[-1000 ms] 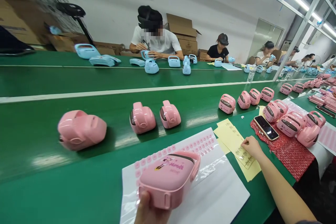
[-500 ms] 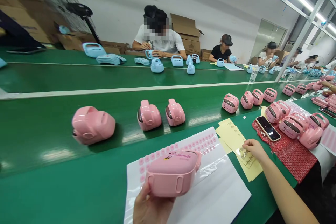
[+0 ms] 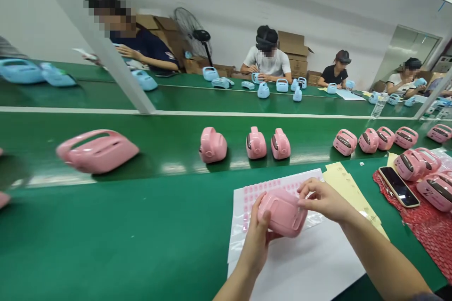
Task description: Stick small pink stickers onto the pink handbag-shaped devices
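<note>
My left hand (image 3: 257, 235) grips a pink plastic case (image 3: 282, 211) from its left side, holding it above a white sheet (image 3: 303, 263). My right hand (image 3: 323, 199) is at the case's upper right edge with thumb and forefinger pinched together; whatever they hold is too small to make out. A sheet of pink round stickers (image 3: 263, 188) lies under clear film just behind the case. Yellow label strips (image 3: 349, 188) lie to the right of my right hand.
Several pink cases (image 3: 213, 146) sit on the green conveyor (image 3: 141, 150); a blurred one (image 3: 97, 150) is at the left. A phone (image 3: 399, 179) on red wrap (image 3: 423, 225) and more pink cases (image 3: 409, 164) are at right. Other people handle blue cases (image 3: 263, 90) across the belt.
My right hand left the yellow strips and came to the pink case. My left hand turned the case so its back faces me. The view swung left, and the conveyor cases shifted.
</note>
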`<state>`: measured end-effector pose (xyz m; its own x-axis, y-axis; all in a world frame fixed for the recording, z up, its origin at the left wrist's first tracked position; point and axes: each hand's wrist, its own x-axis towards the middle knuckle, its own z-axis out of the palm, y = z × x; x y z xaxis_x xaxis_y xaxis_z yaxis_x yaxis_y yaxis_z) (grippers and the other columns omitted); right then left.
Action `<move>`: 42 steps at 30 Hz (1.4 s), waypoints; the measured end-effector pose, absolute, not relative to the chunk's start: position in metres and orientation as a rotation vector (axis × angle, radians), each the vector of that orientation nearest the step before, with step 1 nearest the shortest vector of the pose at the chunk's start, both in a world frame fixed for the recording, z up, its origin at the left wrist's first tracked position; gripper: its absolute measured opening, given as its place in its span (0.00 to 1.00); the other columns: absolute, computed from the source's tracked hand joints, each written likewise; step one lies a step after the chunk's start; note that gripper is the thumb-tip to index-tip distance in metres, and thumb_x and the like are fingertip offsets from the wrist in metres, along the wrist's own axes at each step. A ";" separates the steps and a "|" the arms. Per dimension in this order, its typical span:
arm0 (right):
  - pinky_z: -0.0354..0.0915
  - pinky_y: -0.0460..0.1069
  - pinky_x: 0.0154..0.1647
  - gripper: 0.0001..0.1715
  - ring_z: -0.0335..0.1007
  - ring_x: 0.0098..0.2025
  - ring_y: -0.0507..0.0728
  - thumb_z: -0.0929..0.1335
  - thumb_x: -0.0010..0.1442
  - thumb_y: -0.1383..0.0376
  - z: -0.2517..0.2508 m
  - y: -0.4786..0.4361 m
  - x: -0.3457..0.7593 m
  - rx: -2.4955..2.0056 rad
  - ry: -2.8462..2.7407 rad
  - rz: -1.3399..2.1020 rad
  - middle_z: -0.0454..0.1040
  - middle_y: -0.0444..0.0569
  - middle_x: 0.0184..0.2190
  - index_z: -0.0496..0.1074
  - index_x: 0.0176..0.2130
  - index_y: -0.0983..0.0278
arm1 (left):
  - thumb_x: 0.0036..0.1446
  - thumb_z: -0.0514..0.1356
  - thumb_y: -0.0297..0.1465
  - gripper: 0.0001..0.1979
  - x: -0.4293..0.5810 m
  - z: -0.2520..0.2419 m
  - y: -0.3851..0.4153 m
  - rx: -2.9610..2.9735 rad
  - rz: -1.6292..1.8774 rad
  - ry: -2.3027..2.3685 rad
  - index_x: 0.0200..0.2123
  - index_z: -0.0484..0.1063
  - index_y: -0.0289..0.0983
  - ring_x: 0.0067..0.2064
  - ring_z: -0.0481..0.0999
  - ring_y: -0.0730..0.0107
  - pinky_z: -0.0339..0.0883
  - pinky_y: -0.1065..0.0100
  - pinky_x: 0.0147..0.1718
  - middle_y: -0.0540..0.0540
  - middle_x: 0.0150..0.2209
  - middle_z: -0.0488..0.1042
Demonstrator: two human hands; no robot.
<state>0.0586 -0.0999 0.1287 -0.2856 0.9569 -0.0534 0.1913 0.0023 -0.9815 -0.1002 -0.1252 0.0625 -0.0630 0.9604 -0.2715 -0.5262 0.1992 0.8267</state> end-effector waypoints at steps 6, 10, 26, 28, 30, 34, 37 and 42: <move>0.62 0.49 0.37 0.07 0.64 0.40 0.56 0.71 0.42 0.63 0.126 -0.088 0.037 -1.325 -1.703 1.291 0.66 0.47 0.34 0.71 0.20 0.64 | 0.35 0.65 0.51 0.45 -0.100 0.062 -0.125 0.571 1.322 1.038 0.56 0.56 0.42 0.45 0.72 0.46 0.73 0.60 0.26 0.35 0.53 0.65; 0.62 0.49 0.38 0.05 0.64 0.40 0.56 0.70 0.42 0.66 0.121 -0.088 0.036 -1.351 -1.686 1.267 0.65 0.47 0.35 0.71 0.20 0.64 | 0.35 0.65 0.51 0.44 -0.098 0.062 -0.126 0.543 1.335 1.034 0.56 0.57 0.41 0.45 0.72 0.47 0.73 0.61 0.26 0.35 0.52 0.66; 0.64 0.54 0.41 0.05 0.63 0.42 0.58 0.67 0.51 0.63 0.105 -0.099 0.031 -1.060 -1.708 0.901 0.63 0.50 0.38 0.67 0.25 0.61 | 0.43 0.62 0.48 0.36 -0.103 0.060 -0.126 0.537 1.338 1.005 0.55 0.58 0.44 0.41 0.75 0.53 0.72 0.60 0.27 0.40 0.48 0.71; 0.64 0.53 0.41 0.06 0.64 0.40 0.57 0.65 0.54 0.61 0.100 -0.084 0.038 -1.054 -1.581 0.866 0.64 0.49 0.35 0.67 0.28 0.60 | 0.43 0.61 0.49 0.35 -0.106 0.059 -0.124 0.511 1.351 0.986 0.54 0.61 0.43 0.39 0.75 0.55 0.72 0.62 0.26 0.41 0.44 0.74; 0.64 0.54 0.43 0.06 0.65 0.41 0.56 0.62 0.56 0.62 0.091 -0.063 0.044 -1.122 -1.474 0.801 0.64 0.49 0.37 0.66 0.35 0.61 | 0.44 0.60 0.50 0.33 -0.110 0.057 -0.120 0.458 1.342 0.948 0.52 0.64 0.41 0.36 0.76 0.56 0.71 0.65 0.25 0.43 0.38 0.76; 0.62 0.56 0.50 0.22 0.68 0.43 0.55 0.63 0.51 0.73 0.058 -0.026 0.037 -1.191 -1.660 0.782 0.60 0.51 0.46 0.62 0.46 0.60 | 0.42 0.63 0.49 0.33 -0.121 0.052 -0.112 0.316 1.376 0.825 0.51 0.66 0.42 0.35 0.77 0.58 0.71 0.65 0.26 0.45 0.35 0.78; 0.61 0.57 0.52 0.33 0.68 0.45 0.55 0.63 0.47 0.78 0.038 -0.011 0.022 -1.184 -1.873 0.815 0.57 0.51 0.51 0.60 0.51 0.58 | 0.39 0.67 0.43 0.36 -0.127 0.047 -0.107 0.295 1.397 0.760 0.53 0.63 0.43 0.37 0.77 0.58 0.72 0.65 0.30 0.46 0.36 0.78; 0.63 0.56 0.49 0.40 0.69 0.39 0.52 0.63 0.46 0.79 0.031 0.004 0.010 -1.185 -2.018 0.891 0.58 0.50 0.49 0.55 0.56 0.56 | 0.39 0.68 0.36 0.38 -0.130 0.042 -0.104 0.251 1.395 0.659 0.55 0.61 0.42 0.33 0.78 0.59 0.72 0.67 0.27 0.46 0.34 0.79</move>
<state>0.0105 0.0038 0.0310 -0.3994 0.8997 0.1760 0.4759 0.3676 -0.7990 -0.1304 -0.1044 0.0424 0.0336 0.9596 -0.2793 -0.8252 0.1843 0.5340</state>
